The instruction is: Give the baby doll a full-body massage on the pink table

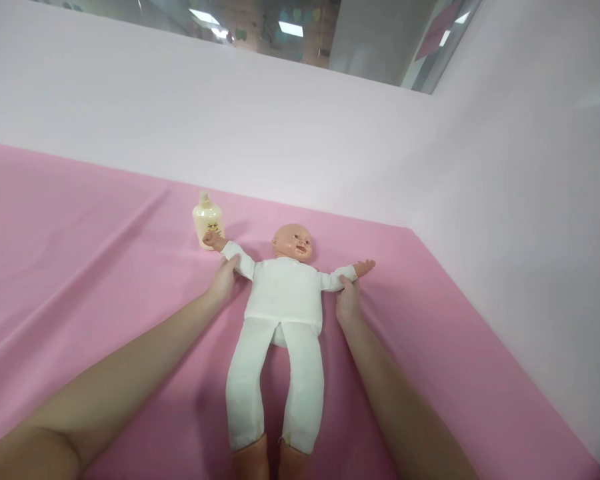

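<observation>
A baby doll with a white cloth body lies on its back on the pink sheet, its head away from me and its arms spread out to both sides. My left hand is closed on the doll's sleeve at the left, near its wrist. At the right, my right hand grips the other forearm, thumb on top of the white sleeve. The fingers of both hands are partly hidden beneath the doll's arms. A pale yellow bottle stands just behind the doll's left-side fist, which overlaps it in view.
The pink sheet has long creases at the left. A white wall rises behind it and another runs along the right side. High on the back wall is a window with reflected lights.
</observation>
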`<action>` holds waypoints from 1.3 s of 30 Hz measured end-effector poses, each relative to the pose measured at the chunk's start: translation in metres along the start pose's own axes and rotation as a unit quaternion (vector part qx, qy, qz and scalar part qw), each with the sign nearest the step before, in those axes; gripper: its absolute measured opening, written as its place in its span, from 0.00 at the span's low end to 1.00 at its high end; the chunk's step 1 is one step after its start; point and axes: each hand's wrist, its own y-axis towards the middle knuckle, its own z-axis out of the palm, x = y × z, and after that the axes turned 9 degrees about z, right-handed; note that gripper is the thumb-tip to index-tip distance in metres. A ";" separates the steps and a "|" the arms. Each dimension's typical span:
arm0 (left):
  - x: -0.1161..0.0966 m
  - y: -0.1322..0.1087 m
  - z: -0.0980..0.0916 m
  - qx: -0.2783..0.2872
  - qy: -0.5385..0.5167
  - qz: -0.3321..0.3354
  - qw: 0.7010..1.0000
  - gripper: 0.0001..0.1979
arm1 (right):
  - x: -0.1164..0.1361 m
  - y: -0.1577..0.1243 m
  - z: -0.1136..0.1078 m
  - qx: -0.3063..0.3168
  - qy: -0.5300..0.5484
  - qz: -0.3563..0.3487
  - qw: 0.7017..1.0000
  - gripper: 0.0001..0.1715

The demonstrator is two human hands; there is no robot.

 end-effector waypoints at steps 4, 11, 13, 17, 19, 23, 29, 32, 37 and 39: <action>0.001 0.001 -0.001 0.005 0.005 0.001 1.000 0.16 | 0.012 -0.005 0.004 -0.022 -0.011 0.066 0.998 0.50; 0.001 -0.001 -0.002 0.011 0.026 0.012 1.000 0.17 | 0.032 -0.012 0.006 -0.015 0.002 0.096 0.995 0.52; 0.000 -0.002 -0.002 0.015 0.037 0.020 0.999 0.17 | 0.033 -0.012 0.007 -0.009 -0.002 0.103 0.995 0.51; -0.004 -0.006 -0.001 0.040 0.067 0.044 0.996 0.17 | 0.034 -0.012 0.009 -0.011 0.001 0.087 0.996 0.50; -0.006 -0.009 0.001 0.054 0.072 0.058 0.994 0.18 | 0.039 -0.013 0.010 -0.006 -0.002 0.054 0.998 0.50; -0.009 -0.013 0.002 0.074 0.071 0.078 0.992 0.18 | 0.057 -0.021 0.011 0.020 -0.010 -0.027 0.999 0.49; -0.011 -0.016 0.002 0.111 0.125 0.111 0.980 0.20 | 0.065 -0.029 0.012 0.068 -0.031 -0.032 0.997 0.46; -0.014 -0.017 0.005 0.130 0.184 0.118 0.967 0.20 | 0.054 -0.026 0.012 0.079 -0.053 0.006 0.995 0.44; -0.020 -0.018 0.009 0.151 0.236 0.188 0.941 0.27 | 0.035 -0.023 0.012 0.058 -0.120 0.060 0.989 0.45; -0.020 -0.017 0.009 0.161 0.247 0.197 0.935 0.32 | 0.031 -0.022 0.012 0.055 -0.150 0.061 0.985 0.44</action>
